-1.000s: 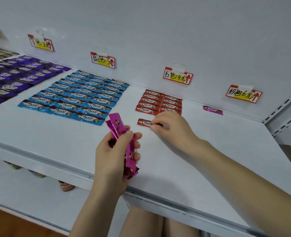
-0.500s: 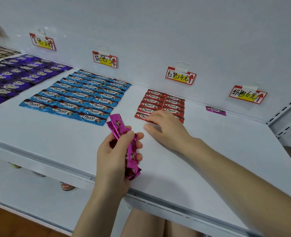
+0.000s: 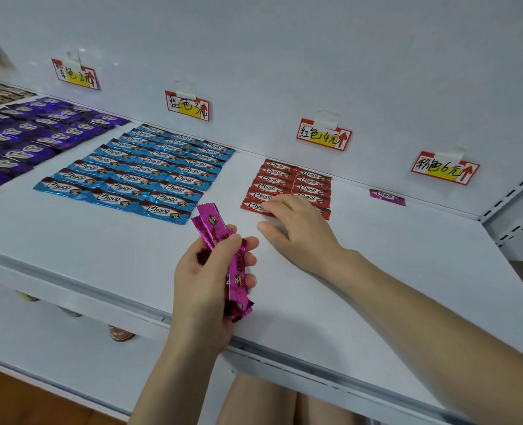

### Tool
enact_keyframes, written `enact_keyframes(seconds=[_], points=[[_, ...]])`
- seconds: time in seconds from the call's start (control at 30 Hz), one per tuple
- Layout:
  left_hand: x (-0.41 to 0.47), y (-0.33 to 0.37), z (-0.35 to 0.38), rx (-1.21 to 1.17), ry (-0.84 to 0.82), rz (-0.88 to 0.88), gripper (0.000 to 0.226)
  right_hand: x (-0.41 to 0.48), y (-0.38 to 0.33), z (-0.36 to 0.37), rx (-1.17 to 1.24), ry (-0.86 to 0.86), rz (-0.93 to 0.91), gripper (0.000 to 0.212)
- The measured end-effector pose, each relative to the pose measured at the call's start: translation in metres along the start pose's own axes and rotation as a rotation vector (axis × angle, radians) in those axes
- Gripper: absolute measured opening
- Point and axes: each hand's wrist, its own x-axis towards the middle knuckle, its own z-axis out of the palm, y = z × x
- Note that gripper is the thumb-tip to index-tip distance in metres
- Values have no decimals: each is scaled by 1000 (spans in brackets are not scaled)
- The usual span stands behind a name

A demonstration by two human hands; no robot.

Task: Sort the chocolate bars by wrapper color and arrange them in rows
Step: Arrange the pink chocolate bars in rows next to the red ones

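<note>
1. The loose red foil-wrapped chocolate bar (image 3: 254, 206) lay a little apart in front of its group a second ago. It now sits flush as the front row of the block of red bars (image 3: 287, 184), where the right hand (image 3: 297, 231) has slid it.
2. That hand lies flat with its fingers stretched over the front row, pressing rather than gripping. Its thumb rests on the white metal shelf (image 3: 407, 271). The hand covers the spot, so the bar's exact alignment with its neighbour is hard to judge.
3. For the task, the red group now reads as two neat columns under its tag and looks complete. Pink is probably next.
4. The left hand (image 3: 206, 283) is clenched around a bunch of magenta foil-wrapped bars (image 3: 215, 231), held above the shelf's front edge. Their crimped ends fan out at top and bottom, and the wrappers look crinkled and glossy.
5. A single magenta bar (image 3: 387, 197) lies at the back right, below the red-and-yellow paper price tag (image 3: 444, 168) and well apart from the red block.
6. The block of blue bars (image 3: 137, 170) and the purple bars (image 3: 24, 139) to the left already lie in tidy rows.
</note>
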Motion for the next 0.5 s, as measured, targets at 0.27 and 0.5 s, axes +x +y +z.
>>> enact_keyframes(seconds=[0.27,0.5], points=[[0,-2,0,-9,-13,13,10,-2,0,2,6,48,-28,28],[-1,-1,1,-6,-63,-9,14,-4,-2,-4,160,163,16,27]])
